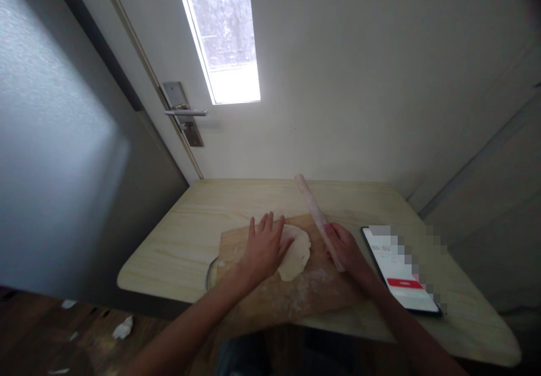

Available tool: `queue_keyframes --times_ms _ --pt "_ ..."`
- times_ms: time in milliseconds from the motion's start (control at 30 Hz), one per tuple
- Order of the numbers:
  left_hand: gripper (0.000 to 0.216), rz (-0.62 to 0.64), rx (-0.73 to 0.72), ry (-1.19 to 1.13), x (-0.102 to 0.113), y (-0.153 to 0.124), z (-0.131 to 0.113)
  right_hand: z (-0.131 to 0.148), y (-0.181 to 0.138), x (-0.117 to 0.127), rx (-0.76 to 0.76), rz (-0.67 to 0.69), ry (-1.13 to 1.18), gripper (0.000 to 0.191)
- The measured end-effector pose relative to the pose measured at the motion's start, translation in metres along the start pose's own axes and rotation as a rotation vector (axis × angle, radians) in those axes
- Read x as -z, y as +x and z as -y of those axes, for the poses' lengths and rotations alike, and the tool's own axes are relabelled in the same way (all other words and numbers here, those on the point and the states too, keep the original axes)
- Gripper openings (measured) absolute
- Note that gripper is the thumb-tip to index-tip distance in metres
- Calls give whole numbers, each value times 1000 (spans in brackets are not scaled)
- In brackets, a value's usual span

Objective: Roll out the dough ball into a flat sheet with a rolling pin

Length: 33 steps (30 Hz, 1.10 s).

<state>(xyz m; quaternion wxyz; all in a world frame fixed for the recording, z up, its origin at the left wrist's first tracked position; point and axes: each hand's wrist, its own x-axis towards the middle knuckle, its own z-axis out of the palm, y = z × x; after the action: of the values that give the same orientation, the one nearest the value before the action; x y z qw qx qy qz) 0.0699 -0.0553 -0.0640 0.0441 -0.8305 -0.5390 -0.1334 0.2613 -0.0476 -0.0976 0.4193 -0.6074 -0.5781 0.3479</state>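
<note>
A flattened round of dough (296, 253) lies on a floured wooden cutting board (270, 308). My left hand (265, 246) rests over the dough's left side, fingers spread and pointing away from me, hiding part of it. In my right hand (343, 245) is a pale, flour-dusted rolling pin (310, 200), gripped toward its near end. The pin slants up and to the left, over the board's right side and apart from the dough. Loose flour is scattered over the near part of the board.
The board sits on a light wooden table (177, 252), overhanging its front edge. A metal handle (208, 274) shows at the board's left. A phone (401, 280) lies on the right. Behind stands a door with a lever handle (186, 113). Paper scraps (123, 327) litter the floor.
</note>
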Motion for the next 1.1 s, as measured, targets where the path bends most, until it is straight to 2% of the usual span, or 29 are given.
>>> queue_keyframes --times_ms 133,233,333,400,533,700,933,1100 --pt "43 -142 -65 5 24 16 18 17 -6 1 232 44 -428 27" --pt "40 -172 -82 40 33 27 26 27 -13 -4 433 90 -749 23" --pt "39 -108 -83 59 21 29 29 25 -19 -11 620 85 -935 20" --pt "38 -21 -84 43 7 25 30 19 -22 -15 665 49 -992 22" --pt "35 92 -52 -5 -10 16 27 11 -23 -19 645 5 -1057 25" --pt "34 147 -43 -19 -7 26 27 16 -9 -18 552 25 -1062 39" --pt "30 240 -52 -24 -13 52 34 22 21 -11 538 212 -982 48" --pt "29 248 -39 -45 -18 70 40 19 42 -12 482 265 -1020 53"
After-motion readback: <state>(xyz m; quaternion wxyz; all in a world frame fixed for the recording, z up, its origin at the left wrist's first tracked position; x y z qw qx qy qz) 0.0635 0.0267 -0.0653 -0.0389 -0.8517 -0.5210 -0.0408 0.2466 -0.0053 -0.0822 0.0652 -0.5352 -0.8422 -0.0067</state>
